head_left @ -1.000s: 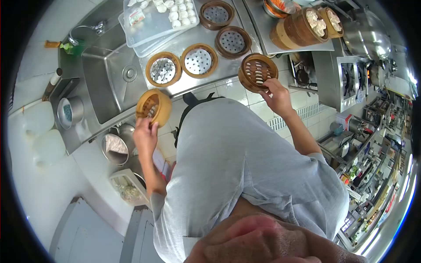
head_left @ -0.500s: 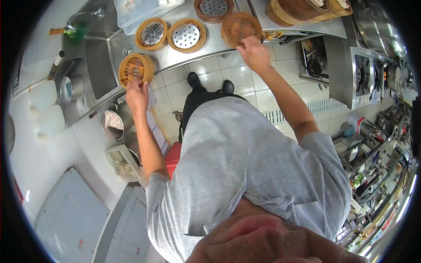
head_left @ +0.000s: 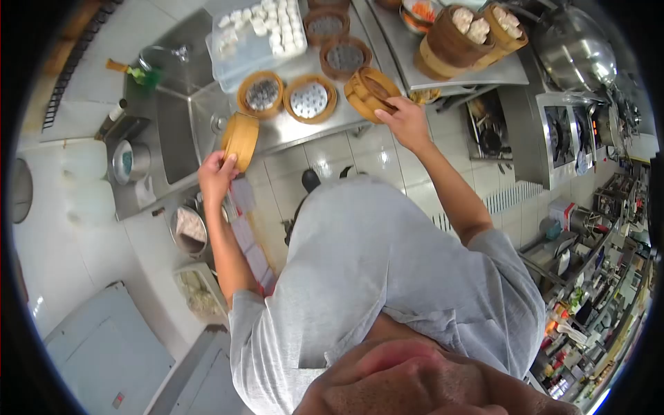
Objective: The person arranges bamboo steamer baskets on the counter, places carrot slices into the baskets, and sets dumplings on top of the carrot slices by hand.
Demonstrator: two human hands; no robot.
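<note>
My left hand (head_left: 217, 173) grips a light bamboo steamer basket (head_left: 241, 140), tilted on its side at the counter's front edge near the sink. In my right hand (head_left: 405, 122) is another bamboo basket (head_left: 371, 95), held tilted over the counter edge. Between them two baskets with perforated metal plates, one on the left (head_left: 261, 94) and one on the right (head_left: 310, 99), rest on the steel counter. Darker baskets with plates (head_left: 345, 58) stand behind. A plastic tray (head_left: 225, 63) of white dough pieces lies at the back.
A steel sink (head_left: 178, 131) with a tap is at the left. Tall steamers (head_left: 453, 43) with filled dumplings stand on the right-hand counter, beside a large metal wok (head_left: 574, 48) and a stove (head_left: 557, 131). A metal pot (head_left: 188, 232) sits below left.
The left basket has turned from showing its slatted inside to showing its side wall. My right hand's basket has also tilted. The view has shifted, bringing more of the counter's back into sight.
</note>
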